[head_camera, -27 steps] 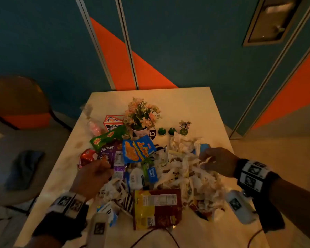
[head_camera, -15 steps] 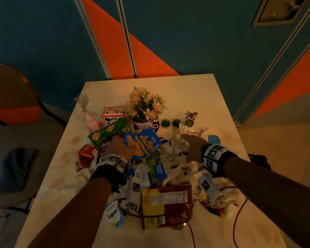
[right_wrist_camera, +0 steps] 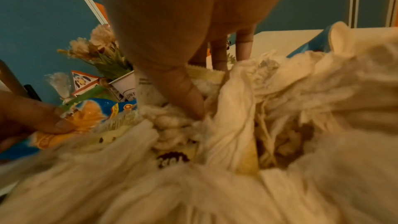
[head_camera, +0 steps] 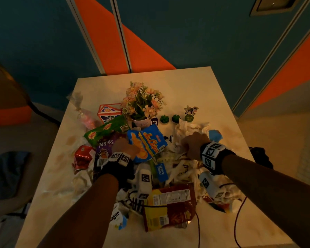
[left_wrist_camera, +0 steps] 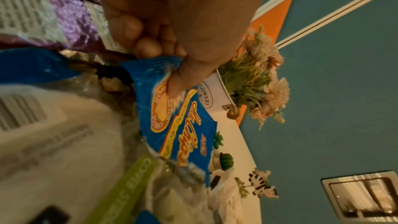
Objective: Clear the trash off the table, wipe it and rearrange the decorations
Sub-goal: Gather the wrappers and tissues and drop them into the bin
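Note:
A heap of trash covers the near half of the white table (head_camera: 168, 81). My left hand (head_camera: 127, 147) (left_wrist_camera: 168, 67) pinches the edge of the blue chip bag (head_camera: 149, 144) (left_wrist_camera: 185, 135) between thumb and curled fingers. My right hand (head_camera: 191, 142) (right_wrist_camera: 204, 88) digs into the crumpled white paper (head_camera: 195, 127) (right_wrist_camera: 280, 108), gripping a wad between thumb and fingers. Behind the heap stand a flower pot (head_camera: 141, 122), two green cactus figures (head_camera: 164, 119) and a zebra figure (head_camera: 191, 110).
A purple snack bag (head_camera: 106, 145), a green bag (head_camera: 104, 130), a red wrapper (head_camera: 82, 154) and a patterned box (head_camera: 107, 112) lie left of my hands. A red and yellow bag (head_camera: 168, 206) lies near the front edge. An orange chair (head_camera: 7, 86) stands left of the table.
Both hands reached forward into the heap. The left went from the near left side to the blue chip bag. The right shifted left into the white paper.

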Demonstrator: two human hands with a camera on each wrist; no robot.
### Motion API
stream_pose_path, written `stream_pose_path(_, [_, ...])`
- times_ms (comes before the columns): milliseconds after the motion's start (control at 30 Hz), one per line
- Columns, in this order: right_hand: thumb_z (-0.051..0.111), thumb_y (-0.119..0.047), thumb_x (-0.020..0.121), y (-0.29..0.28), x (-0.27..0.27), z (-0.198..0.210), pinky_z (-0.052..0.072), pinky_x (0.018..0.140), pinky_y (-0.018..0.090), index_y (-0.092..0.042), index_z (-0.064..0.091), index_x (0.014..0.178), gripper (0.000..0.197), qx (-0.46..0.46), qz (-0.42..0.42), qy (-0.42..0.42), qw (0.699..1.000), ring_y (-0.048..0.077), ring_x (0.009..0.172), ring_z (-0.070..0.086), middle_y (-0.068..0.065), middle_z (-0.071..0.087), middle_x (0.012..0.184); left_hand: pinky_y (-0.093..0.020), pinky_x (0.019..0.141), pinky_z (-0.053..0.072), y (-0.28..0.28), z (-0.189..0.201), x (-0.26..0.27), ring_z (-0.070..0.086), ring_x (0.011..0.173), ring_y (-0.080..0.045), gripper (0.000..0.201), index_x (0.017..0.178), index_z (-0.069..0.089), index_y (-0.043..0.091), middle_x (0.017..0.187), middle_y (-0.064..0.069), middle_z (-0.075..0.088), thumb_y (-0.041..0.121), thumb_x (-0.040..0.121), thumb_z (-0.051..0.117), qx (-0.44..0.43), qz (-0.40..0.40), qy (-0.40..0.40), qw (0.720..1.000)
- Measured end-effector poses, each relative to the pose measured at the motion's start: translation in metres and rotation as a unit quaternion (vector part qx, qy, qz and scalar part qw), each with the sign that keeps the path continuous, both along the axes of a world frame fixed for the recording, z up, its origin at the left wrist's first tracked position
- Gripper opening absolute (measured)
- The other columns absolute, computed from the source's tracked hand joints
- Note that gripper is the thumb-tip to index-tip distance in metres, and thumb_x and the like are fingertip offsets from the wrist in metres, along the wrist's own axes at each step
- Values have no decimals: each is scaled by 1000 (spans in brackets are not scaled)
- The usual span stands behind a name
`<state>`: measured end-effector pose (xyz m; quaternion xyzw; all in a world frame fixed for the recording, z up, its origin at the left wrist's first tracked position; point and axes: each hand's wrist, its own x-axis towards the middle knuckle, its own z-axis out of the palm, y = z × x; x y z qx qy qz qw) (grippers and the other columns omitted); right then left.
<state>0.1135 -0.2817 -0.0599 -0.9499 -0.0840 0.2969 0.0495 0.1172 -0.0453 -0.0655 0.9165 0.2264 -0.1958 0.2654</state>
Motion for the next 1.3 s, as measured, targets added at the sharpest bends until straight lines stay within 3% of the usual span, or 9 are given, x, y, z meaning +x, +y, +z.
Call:
stream_pose_path(133, [60, -19, 81, -2, 1, 13, 37, 76, 33, -30, 33, 67, 32, 36, 15, -14, 999, 24, 83, 46, -3, 45, 76, -35, 75, 45, 2, 9, -1, 59, 98, -34, 17, 90, 64, 2, 101, -16, 63, 17, 81, 64, -51, 3, -28, 998])
stream_pose_path(400, [57, -11, 83, -4, 4, 49, 34, 63, 31, -26, 37, 77, 26, 96, -38, -95, 990, 26, 76, 45, 2, 47, 77, -28, 71, 36, -7, 44, -17, 51, 79, -20, 7, 87, 57, 15, 80, 1, 54, 9, 83, 58, -126, 40, -176, 976])
stream_pose_path(467, [53, -15, 88, -8, 6, 59, 38, 66, 33, -26, 46, 101, 19, 119, -74, -110, 984, 29, 80, 50, 6, 55, 89, -29, 66, 34, -5, 52, -19, 49, 72, -21, 11, 78, 51, 12, 71, 0, 50, 9, 82, 61, -115, 27, -221, 968])
stream_pose_path(567, [51, -17, 92, -16, 8, 68, 47, 80, 39, -21, 37, 135, 45, 147, -128, -121, 973, 36, 101, 56, 16, 56, 118, -28, 60, 32, -6, 57, -22, 48, 67, -20, 11, 80, 52, 9, 71, -2, 52, 12, 83, 63, -114, 18, -251, 961])
stream_pose_path(833, [49, -7, 90, -32, 6, 76, 36, 66, 33, -15, 42, 130, 41, 245, -251, -233, 907, 34, 87, 54, 13, 55, 99, -21, 39, 37, -6, 64, -23, 50, 53, -14, 8, 82, 57, 7, 64, -2, 55, 4, 77, 64, -162, 77, -255, 950])
stream_pose_path(933, [44, -6, 92, -41, 6, 73, 32, 52, 30, -19, 46, 115, 27, 290, -302, -236, 877, 23, 66, 43, -4, 43, 74, -30, 53, 49, -10, 65, -22, 60, 65, -23, 11, 84, 61, 4, 75, -9, 64, 8, 74, 64, -150, 75, -247, 954])
stream_pose_path(1033, [45, -7, 91, -56, 9, 73, 33, 51, 30, -19, 47, 106, 20, 311, -323, -231, 864, 22, 64, 43, -5, 43, 73, -29, 50, 40, -19, 69, -21, 51, 62, -23, 8, 80, 57, 4, 70, -8, 55, 4, 74, 62, -121, 72, -224, 964])
stream_pose_path(1167, [45, -7, 90, -91, 10, 75, 37, 61, 33, -10, 53, 105, 17, 315, -329, -234, 859, 27, 77, 47, 8, 51, 85, -36, 67, 45, -40, 75, -17, 54, 75, -26, 6, 75, 56, 8, 81, -14, 57, 7, 78, 61, -112, 74, -203, 970])
stream_pose_path(1300, [47, -5, 92, -146, 6, 71, 31, 51, 25, -14, 54, 104, 17, 320, -355, -226, 849, 22, 74, 47, 1, 50, 77, -34, 62, 46, -84, 79, -11, 60, 77, -30, 13, 88, 64, 6, 84, -13, 64, 8, 75, 62, -130, 64, -216, 966])
